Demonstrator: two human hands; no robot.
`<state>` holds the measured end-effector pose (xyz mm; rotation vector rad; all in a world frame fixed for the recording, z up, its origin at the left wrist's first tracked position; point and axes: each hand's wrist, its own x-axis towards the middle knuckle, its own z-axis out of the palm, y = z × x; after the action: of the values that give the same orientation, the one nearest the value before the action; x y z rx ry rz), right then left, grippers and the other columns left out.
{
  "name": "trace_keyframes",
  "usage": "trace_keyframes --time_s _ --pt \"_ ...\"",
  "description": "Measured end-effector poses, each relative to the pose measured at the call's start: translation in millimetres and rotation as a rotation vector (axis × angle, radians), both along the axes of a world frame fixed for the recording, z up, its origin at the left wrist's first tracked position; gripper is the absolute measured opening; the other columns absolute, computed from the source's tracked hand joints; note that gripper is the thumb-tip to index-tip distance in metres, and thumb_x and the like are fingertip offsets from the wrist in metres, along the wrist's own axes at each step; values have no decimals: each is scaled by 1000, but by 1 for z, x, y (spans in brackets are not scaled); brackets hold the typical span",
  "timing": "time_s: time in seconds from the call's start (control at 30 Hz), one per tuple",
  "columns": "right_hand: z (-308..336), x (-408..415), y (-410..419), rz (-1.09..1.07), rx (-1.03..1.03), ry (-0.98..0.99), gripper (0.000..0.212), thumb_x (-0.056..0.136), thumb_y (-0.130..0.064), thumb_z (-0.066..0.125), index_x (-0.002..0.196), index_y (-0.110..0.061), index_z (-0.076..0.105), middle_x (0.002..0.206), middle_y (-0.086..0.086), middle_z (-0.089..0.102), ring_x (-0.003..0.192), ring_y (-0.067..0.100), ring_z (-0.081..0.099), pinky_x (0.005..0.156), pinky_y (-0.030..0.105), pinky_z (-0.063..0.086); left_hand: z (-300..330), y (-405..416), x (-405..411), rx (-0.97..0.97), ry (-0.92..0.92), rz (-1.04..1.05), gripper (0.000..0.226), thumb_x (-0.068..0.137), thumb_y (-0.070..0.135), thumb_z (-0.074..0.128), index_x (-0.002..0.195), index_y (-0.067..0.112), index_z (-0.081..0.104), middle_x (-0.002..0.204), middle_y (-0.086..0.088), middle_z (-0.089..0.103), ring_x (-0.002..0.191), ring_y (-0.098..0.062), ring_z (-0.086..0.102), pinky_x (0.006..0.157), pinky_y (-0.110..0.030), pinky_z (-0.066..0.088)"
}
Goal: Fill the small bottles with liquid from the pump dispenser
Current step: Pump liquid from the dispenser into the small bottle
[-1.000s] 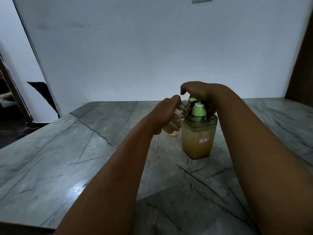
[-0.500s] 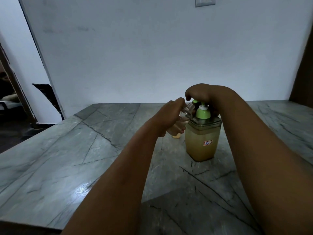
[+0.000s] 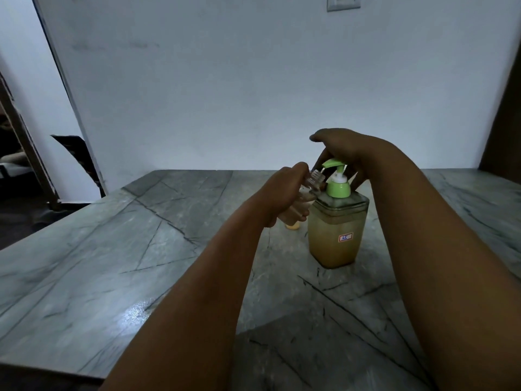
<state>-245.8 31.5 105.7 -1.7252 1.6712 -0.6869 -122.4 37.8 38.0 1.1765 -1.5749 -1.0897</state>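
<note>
A square clear pump dispenser [image 3: 337, 232] of yellowish liquid stands on the grey marble table [image 3: 112, 258], its green pump head [image 3: 335, 176] up. My left hand [image 3: 284, 193] grips a small clear bottle [image 3: 399, 180], tilted, with its threaded open neck just under the green nozzle. My right hand [image 3: 346, 150] hovers over the pump head, fingers spread and loosely bent, a little above it and not pressing. Part of another small bottle [image 3: 293, 225] with yellowish liquid shows on the table behind my left hand.
A white wall rises behind the table, with a switch plate [image 3: 342, 2] high up. A dark doorway and a dark chair [image 3: 76, 156] lie at the left. A brown panel [image 3: 504, 122] stands at the far right.
My right hand has lifted off the pump head, which has risen from its pressed-down position. My left hand keeps the small bottle at the nozzle. The camera has tilted slightly.
</note>
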Motion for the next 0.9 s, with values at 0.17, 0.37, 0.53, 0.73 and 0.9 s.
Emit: trace_keyframes --time_s 0.17,0.37,0.53,0.73,0.9 --pt "-1 2 3 5 33 73 46 98 -48 36 108 -6 53 73 11 54 61 25 49 59 27 40 0 0 0 -6 6 10 32 93 25 34 75 9 55 63 -12 58 52 -27 53 59 -31 46" --pt "-4 8 0 9 -43 160 31 102 -20 37 78 -2 44 68 10 43 52 23 39 50 24 33 0 0 1 -8 -2 13 29 94 27 35 79 10 53 59 -9 60 54 -27 54 61 -33 46" --pt "-5 13 3 26 -44 161 21 101 -9 37 89 1 50 76 13 49 54 18 41 51 24 36 -1 -2 1 -19 -22 17 32 93 29 34 80 9 56 60 -9 61 54 -27 56 65 -36 47" --pt "-11 13 1 34 -12 169 26 98 -4 36 80 -1 54 70 10 49 55 17 40 52 23 33 -2 -3 1 -15 -24 22 33 93 28 35 77 9 56 55 -8 60 53 -26 56 62 -32 47" --pt "-5 2 -1 50 6 74 37 100 -42 36 96 -10 52 73 9 57 64 23 51 63 28 41 -2 -3 0 -14 -28 31 31 93 29 36 79 10 55 62 -10 61 55 -27 56 64 -35 47"
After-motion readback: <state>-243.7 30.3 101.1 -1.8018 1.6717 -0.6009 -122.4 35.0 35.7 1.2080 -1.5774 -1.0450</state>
